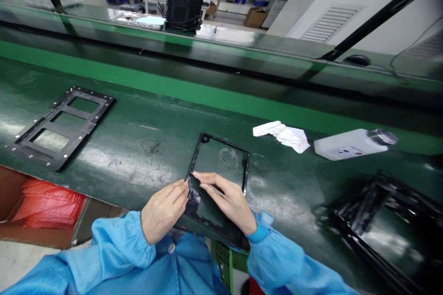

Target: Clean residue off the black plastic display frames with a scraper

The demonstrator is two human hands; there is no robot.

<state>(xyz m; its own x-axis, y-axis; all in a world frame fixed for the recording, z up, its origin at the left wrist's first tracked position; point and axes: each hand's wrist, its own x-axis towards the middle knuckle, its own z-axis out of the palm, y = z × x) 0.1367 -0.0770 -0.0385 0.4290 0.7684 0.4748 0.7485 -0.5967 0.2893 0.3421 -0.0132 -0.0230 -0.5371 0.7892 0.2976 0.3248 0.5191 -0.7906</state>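
I see my left hand (164,209) pinching the near edge of the frame (218,184), which overhangs the bench (138,115) lip, while my right hand (224,200) grips a thin tool (216,191) on it; a slip could scratch the panel or tip it off.

frame (221,166) on bench near edge, centre | slotted plate (62,126) far left | cloth (284,136) and bottle (353,144) right, behind frame
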